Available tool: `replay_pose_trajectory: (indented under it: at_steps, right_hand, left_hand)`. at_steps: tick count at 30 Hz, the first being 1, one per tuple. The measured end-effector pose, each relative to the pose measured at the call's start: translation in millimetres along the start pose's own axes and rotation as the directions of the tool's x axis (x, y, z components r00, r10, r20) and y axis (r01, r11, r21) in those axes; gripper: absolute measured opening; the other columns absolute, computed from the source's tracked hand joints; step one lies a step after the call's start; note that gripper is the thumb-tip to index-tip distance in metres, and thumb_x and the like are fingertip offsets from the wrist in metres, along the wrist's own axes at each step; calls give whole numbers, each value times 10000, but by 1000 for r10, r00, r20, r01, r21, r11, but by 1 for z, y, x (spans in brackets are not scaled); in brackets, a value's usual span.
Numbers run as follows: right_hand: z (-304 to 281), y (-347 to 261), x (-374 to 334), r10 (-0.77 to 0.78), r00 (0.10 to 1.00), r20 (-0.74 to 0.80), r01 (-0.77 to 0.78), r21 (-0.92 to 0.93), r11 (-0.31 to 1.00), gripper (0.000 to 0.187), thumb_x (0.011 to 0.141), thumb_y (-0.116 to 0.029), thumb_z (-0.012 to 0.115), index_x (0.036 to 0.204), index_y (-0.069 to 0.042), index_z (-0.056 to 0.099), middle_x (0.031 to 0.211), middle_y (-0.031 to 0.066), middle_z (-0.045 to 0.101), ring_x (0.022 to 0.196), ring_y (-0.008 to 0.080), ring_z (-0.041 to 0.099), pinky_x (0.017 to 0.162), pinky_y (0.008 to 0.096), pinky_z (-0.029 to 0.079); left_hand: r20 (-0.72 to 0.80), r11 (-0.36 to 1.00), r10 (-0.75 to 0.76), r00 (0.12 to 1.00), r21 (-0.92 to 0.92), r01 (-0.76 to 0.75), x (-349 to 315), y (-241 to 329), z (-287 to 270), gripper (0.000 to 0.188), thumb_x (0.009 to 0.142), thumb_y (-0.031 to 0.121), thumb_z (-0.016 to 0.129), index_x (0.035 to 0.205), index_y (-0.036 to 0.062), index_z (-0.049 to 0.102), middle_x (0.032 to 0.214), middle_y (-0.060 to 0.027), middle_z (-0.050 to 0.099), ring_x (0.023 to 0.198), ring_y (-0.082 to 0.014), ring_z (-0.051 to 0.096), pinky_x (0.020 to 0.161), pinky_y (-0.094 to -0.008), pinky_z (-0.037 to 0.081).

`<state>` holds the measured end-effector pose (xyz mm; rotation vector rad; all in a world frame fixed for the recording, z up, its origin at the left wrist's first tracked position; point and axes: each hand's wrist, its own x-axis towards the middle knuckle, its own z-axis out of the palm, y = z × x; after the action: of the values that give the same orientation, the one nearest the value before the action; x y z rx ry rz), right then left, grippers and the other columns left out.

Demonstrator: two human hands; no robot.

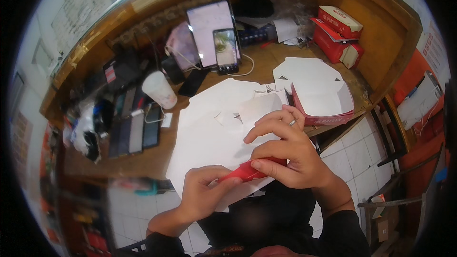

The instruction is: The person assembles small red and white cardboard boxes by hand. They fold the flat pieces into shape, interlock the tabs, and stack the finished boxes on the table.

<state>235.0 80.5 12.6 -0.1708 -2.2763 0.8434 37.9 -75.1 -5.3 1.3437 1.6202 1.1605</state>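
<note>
A large white cardboard box blank (209, 128) lies spread over the near part of the desk, with slots and small flaps along its far right side. Its near edge is turned up, and there the red outer face (245, 172) shows. My left hand (204, 192) pinches the left end of this red fold, thumb on top. My right hand (290, 154) grips its right end between thumb and index finger, while the other fingers arch over the white sheet. Beyond my right hand stands an open box (321, 93), white inside and red outside, with its lid folded back.
Folded red boxes (335, 35) are stacked at the back right. A phone (226, 50) leans against an upright tablet (203, 24). To the left are a white paper cup (159, 89), a dark phone (193, 82), several flat devices (135, 123) and cables. A raised wooden wall rims the desk.
</note>
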Motion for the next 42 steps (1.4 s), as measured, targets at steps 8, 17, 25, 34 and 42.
replay_pose_trajectory:
  at_steps: [8, 17, 25, 34, 42]
  right_hand:
    - [0, 0, 2, -22, 997, -74, 21, -4, 1000, 328, 904, -307, 755, 1187, -140, 754, 1361, 104, 625, 1340, 277, 490, 1193, 514, 174]
    - [-51, 60, -46, 614, 789, -32, -356, 791, 498, 509, 951, -193, 687, 1383, 59, 595, 1296, 159, 658, 1156, 210, 647, 1020, 329, 502]
    - [-108, 102, -112, 593, 708, -383, -102, 776, 623, 400, 1008, -203, 658, 1311, 48, 583, 1203, 125, 692, 1056, 158, 683, 907, 268, 542]
    - [-148, 146, -127, 632, 439, -639, -89, 669, 738, 304, 1010, -266, 679, 1217, -50, 628, 1145, 44, 668, 1040, 143, 621, 880, 313, 502]
    - [-165, 151, -127, 593, 470, -654, -416, 429, 802, 261, 975, -278, 714, 1134, -86, 636, 1069, -8, 634, 968, 90, 582, 813, 260, 475]
  left_hand:
    - [39, 909, 326, 945, 262, -324, 4, 6, -2, 150, 854, 80, 805, 984, 6, 796, 864, -90, 769, 758, -176, 703, 708, -304, 546]
    - [554, 163, 711, 432, 468, -868, 18, 8, -10, 172, 809, 124, 811, 978, 99, 788, 968, -9, 739, 860, -188, 662, 640, -293, 510]
    - [574, -91, 708, 411, 651, -753, 104, 37, 14, 255, 831, 166, 678, 1074, 113, 733, 1191, -29, 671, 1046, -254, 586, 831, -374, 467]
    - [414, 236, 736, 535, 584, -777, 198, 32, 122, 210, 849, 104, 674, 1044, 27, 690, 1158, -155, 646, 995, -303, 590, 850, -391, 509]
    - [331, 360, 724, 605, 566, -741, 206, 0, 138, 121, 873, 134, 708, 910, 19, 714, 883, -121, 642, 982, -308, 590, 867, -400, 519]
